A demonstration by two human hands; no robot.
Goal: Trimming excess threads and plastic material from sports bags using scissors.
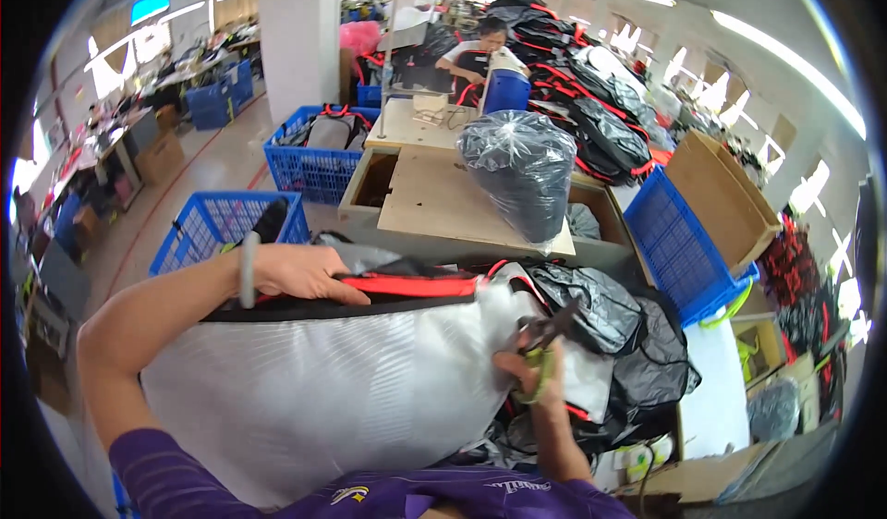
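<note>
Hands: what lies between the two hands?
In the head view, the silver-white bag with its red and black edge spans from left hand to right hand, which holds scissors.

The bag panel (323,380) is a large sheet of white ribbed fabric, draped in front of the person and spread wide. Its upper edge carries a black band and a red strip (416,286); the left hand (300,272) presses on that edge. The snips (540,343), dark-bladed with a yellow-green handle, sit in the right hand (534,376) at the panel's right edge, blades pointing up.
</note>
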